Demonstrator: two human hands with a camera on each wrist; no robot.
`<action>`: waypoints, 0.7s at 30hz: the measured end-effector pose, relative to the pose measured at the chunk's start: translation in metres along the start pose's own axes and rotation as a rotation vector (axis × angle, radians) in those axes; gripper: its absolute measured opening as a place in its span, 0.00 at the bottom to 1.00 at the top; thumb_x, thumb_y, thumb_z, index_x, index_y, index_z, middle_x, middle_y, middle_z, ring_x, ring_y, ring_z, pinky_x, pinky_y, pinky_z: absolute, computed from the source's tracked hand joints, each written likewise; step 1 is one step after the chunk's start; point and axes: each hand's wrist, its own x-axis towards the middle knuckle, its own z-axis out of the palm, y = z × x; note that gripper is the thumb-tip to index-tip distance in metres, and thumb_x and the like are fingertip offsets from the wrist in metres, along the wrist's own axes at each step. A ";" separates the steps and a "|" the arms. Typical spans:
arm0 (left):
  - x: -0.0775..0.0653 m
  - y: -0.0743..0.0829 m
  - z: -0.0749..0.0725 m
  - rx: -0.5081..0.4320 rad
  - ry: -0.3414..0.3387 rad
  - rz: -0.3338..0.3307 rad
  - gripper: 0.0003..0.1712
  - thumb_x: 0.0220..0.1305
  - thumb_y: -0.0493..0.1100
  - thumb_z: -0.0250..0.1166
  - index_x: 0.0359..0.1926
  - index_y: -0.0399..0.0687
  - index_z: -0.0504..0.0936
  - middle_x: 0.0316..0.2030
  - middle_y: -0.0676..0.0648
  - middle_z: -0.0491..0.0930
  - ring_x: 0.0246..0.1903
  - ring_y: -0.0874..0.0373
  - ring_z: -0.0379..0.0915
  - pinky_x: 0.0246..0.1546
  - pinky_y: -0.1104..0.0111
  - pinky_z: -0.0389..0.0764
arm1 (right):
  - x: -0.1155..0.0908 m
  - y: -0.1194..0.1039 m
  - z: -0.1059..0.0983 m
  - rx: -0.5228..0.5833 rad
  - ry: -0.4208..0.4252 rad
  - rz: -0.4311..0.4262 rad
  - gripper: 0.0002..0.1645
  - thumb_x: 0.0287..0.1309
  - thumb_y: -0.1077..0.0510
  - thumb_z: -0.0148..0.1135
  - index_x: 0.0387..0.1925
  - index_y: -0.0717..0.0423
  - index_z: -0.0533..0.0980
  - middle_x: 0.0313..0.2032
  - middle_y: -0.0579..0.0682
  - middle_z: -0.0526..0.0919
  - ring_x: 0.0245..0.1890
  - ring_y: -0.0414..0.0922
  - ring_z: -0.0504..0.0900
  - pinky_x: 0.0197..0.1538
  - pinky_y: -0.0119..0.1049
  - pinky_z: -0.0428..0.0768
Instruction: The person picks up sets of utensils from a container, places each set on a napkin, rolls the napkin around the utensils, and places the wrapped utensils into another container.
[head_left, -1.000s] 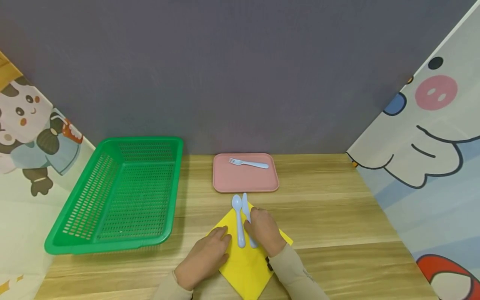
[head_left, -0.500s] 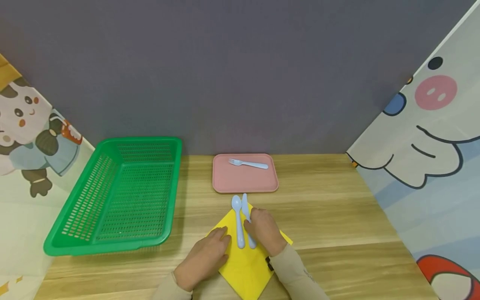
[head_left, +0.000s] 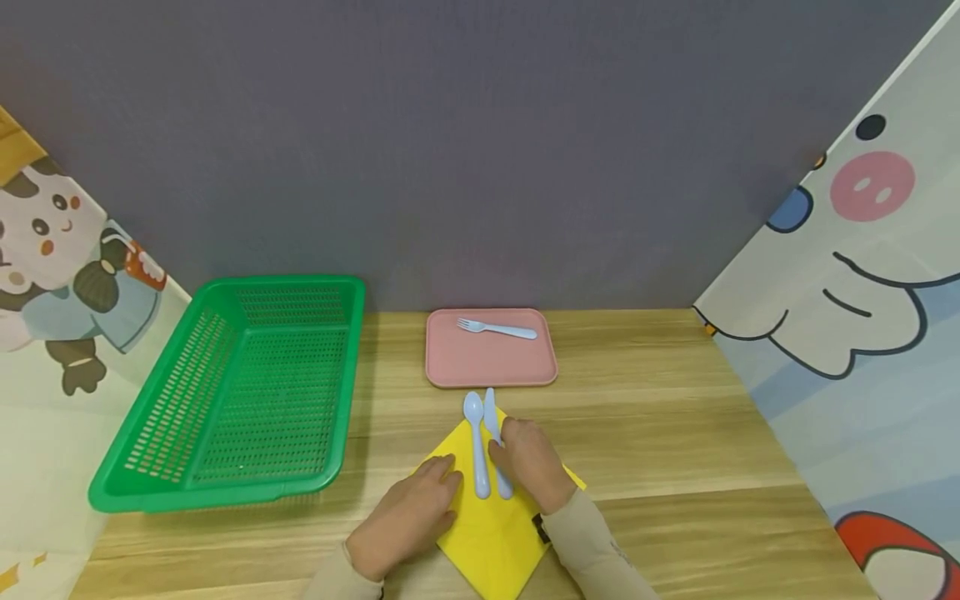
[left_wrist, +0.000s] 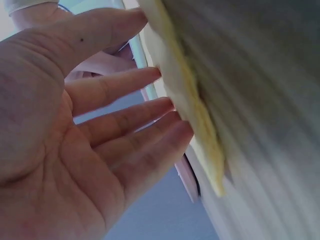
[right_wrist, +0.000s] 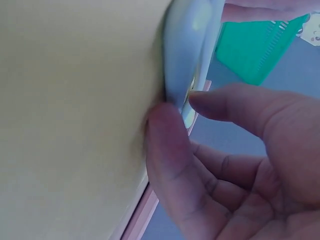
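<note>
Tray [head_left: 491,362] holding fork [head_left: 498,330], basket [head_left: 281,392] left of it, right grip [head_left: 534,467] pinching knife [head_left: 491,412], left grip [head_left: 412,517] spread, touching cloth [head_left: 491,542].

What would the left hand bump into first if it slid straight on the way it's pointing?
Probably the spoon: its handle lies on the yellow cloth, just ahead of the left hand. Height is hard to judge from above, though, so the hand might pass over it.
</note>
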 end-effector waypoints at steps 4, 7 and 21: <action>0.003 -0.004 -0.008 -0.002 0.019 0.008 0.24 0.60 0.44 0.73 0.53 0.37 0.80 0.60 0.36 0.74 0.59 0.44 0.72 0.56 0.56 0.78 | 0.001 0.004 -0.003 -0.020 0.015 -0.020 0.15 0.62 0.60 0.65 0.22 0.58 0.72 0.18 0.45 0.70 0.17 0.40 0.69 0.19 0.31 0.70; 0.008 -0.010 -0.016 0.010 0.085 0.007 0.25 0.59 0.44 0.74 0.53 0.35 0.80 0.58 0.36 0.75 0.58 0.44 0.73 0.55 0.56 0.78 | 0.004 0.006 -0.009 -0.057 0.038 -0.035 0.14 0.61 0.60 0.67 0.24 0.59 0.73 0.19 0.47 0.71 0.18 0.40 0.69 0.20 0.32 0.71; 0.055 -0.033 -0.028 0.035 0.227 -0.066 0.22 0.64 0.41 0.70 0.54 0.32 0.78 0.55 0.32 0.77 0.57 0.40 0.73 0.54 0.53 0.79 | 0.058 0.028 -0.051 -0.251 0.179 -0.148 0.07 0.58 0.62 0.66 0.29 0.60 0.76 0.24 0.51 0.75 0.23 0.47 0.78 0.24 0.42 0.80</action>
